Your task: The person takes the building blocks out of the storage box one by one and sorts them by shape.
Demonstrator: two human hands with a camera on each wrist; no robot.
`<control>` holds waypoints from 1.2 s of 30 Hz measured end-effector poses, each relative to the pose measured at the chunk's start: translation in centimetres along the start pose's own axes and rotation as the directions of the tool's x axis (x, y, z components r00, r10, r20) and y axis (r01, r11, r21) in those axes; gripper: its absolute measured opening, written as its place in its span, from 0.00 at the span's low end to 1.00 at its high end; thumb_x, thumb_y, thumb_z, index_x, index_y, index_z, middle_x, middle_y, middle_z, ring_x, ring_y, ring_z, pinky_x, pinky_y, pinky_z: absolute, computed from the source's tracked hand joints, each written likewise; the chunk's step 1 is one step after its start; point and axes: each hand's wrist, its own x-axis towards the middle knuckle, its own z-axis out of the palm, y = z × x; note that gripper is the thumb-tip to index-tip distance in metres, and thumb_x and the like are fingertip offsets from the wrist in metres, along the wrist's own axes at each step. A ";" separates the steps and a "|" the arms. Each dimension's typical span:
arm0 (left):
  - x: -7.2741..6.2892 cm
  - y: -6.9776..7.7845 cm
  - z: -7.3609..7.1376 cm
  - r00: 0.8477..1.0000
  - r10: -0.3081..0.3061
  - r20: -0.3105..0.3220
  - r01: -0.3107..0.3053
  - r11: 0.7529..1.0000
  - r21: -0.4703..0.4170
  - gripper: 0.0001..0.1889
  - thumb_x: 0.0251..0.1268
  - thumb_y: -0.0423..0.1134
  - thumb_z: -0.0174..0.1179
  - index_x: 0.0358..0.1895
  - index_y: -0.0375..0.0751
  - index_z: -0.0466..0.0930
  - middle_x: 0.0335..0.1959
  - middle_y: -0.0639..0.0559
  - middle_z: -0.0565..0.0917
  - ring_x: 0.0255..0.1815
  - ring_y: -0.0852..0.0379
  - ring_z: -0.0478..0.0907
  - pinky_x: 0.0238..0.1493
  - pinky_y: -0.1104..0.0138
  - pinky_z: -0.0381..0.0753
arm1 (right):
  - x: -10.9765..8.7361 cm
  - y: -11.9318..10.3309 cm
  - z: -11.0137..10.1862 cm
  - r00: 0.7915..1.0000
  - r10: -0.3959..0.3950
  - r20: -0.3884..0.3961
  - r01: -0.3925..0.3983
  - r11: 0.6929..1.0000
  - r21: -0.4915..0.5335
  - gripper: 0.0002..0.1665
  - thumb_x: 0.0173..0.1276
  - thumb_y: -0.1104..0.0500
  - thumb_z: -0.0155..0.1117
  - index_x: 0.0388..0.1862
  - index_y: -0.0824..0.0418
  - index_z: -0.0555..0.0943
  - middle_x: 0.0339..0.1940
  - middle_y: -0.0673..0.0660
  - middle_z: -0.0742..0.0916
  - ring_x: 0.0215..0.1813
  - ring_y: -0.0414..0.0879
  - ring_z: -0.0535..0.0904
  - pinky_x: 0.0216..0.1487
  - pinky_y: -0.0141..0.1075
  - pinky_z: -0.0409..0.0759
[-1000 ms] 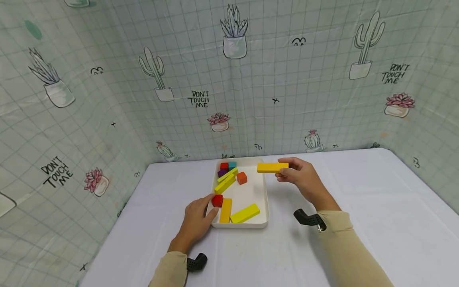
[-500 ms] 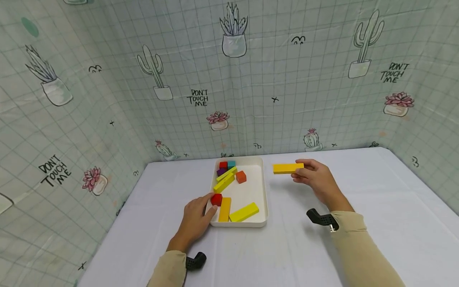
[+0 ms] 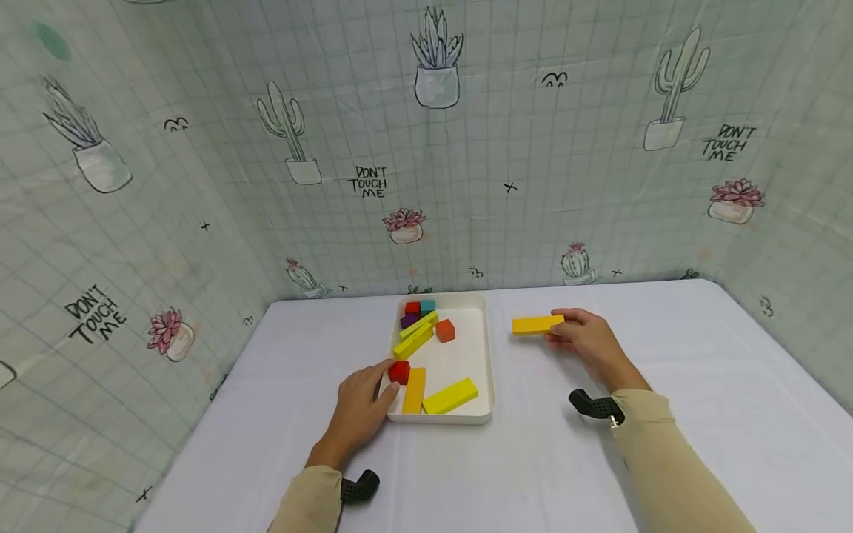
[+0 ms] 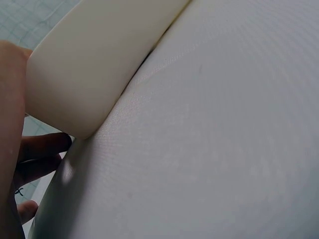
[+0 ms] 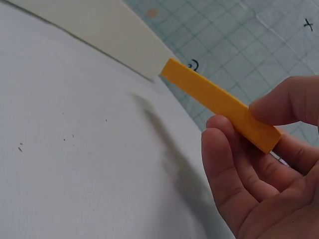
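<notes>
Right of the white tray [image 3: 489, 355], my right hand [image 3: 589, 344] pinches one end of an orange-yellow rectangular block [image 3: 533, 326]. The right wrist view shows this block [image 5: 214, 102] between thumb and fingertips, held above the cloth with its shadow below. My left hand [image 3: 360, 403] holds the tray's left wall near the front corner, thumb over the rim. A red cube [image 3: 399, 372] lies inside, close to that thumb. Beside it are an orange-yellow block [image 3: 414, 391] and a yellow block [image 3: 451, 396]. In the left wrist view, the tray's outer wall [image 4: 94, 59] partly hides the fingers.
Farther back in the tray lie an orange cube [image 3: 445, 331], two yellow blocks, one being this nearer block [image 3: 413, 341], a purple piece [image 3: 409, 320], a red cube [image 3: 412, 308] and a teal cube [image 3: 428, 306]. A patterned curtain [image 3: 466, 185] stands behind the white-covered table [image 3: 533, 474].
My right hand has carried the orange-yellow block rightward from over the tray's right rim to beyond it, then slightly lower. My left hand stays at the tray.
</notes>
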 end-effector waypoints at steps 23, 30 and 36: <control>0.2 -0.3 0.2 1.000 -0.017 -0.010 0.017 1.000 -0.013 0.25 0.73 0.46 0.56 0.71 0.47 0.73 0.64 0.47 0.78 0.65 0.43 0.71 0.71 0.41 0.58 | 2.1 1.0 0.1 0.994 0.100 0.045 -0.101 0.995 0.010 0.34 0.76 0.62 0.58 0.77 0.67 0.61 0.60 0.70 0.76 0.44 0.46 0.85 0.50 0.35 0.84; 0.1 -0.2 0.0 1.000 -0.008 -0.017 0.008 1.000 -0.009 0.25 0.73 0.46 0.56 0.70 0.47 0.73 0.63 0.46 0.79 0.64 0.43 0.72 0.70 0.41 0.59 | 2.6 0.5 0.3 0.998 0.047 0.050 -0.028 0.944 -0.328 0.36 0.70 0.62 0.61 0.74 0.68 0.64 0.69 0.74 0.68 0.42 0.47 0.83 0.44 0.33 0.84; 0.0 -0.2 0.0 1.000 -0.005 -0.018 0.004 1.000 -0.014 0.25 0.72 0.46 0.56 0.70 0.47 0.73 0.63 0.46 0.79 0.64 0.42 0.72 0.70 0.40 0.59 | 3.0 0.3 0.6 0.999 0.004 0.044 0.020 0.849 -0.528 0.34 0.69 0.61 0.62 0.71 0.68 0.67 0.63 0.71 0.74 0.45 0.53 0.79 0.43 0.33 0.84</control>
